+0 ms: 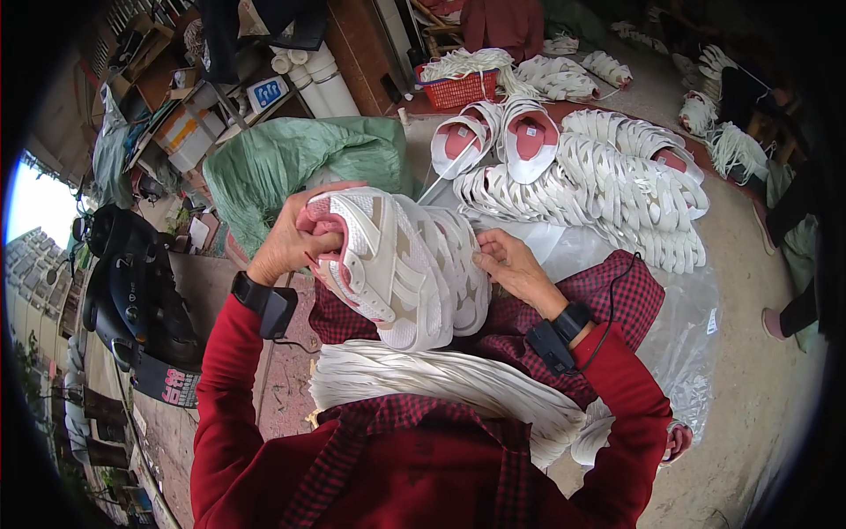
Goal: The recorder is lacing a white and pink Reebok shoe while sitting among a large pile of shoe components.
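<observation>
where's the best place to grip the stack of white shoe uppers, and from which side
Probably the pink-lined opening of the stack of white shoe uppers, from the left: it faces the left hand, and its open rim lets fingers hook inside.

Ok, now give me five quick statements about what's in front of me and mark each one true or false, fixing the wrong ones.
1. The left hand grips the pink-lined opening of a stack of white shoe uppers. True.
2. The right hand is well away from that stack. False: its fingertips are at the stack's right side.
3. A bundle of white strands lies across the lap. True.
4. The red basket is empty. False: it is heaped with white material.
5. A green sack lies beyond the left hand. True.
</observation>
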A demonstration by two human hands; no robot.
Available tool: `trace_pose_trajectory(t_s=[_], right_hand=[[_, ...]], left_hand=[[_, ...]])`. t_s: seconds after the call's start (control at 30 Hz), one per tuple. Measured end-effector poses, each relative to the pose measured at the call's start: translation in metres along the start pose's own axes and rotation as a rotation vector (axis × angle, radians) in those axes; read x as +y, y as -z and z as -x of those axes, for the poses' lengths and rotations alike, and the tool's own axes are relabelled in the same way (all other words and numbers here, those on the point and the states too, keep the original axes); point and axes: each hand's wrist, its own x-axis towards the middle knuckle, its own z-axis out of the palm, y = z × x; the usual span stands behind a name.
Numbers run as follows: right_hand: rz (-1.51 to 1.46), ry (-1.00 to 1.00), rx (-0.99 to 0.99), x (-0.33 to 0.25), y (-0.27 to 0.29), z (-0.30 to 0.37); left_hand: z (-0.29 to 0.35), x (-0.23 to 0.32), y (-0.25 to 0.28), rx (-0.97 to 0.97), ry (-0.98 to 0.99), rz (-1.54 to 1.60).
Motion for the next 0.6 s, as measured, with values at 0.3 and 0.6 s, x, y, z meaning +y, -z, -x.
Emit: trace_pose_trajectory(t_s=[0.3,0.6], right_hand=[[-0.018,-0.041,0.006,0.001,-0.004,-0.002],[0.096,-0.161,-0.107,0.021,0.001,0.004]], left_hand=[[-0.045,0.026,0.019,-0.137,-0.021,-0.304],[-0.055,-0.033,-0.023,-0.216,-0.107,-0.25]])
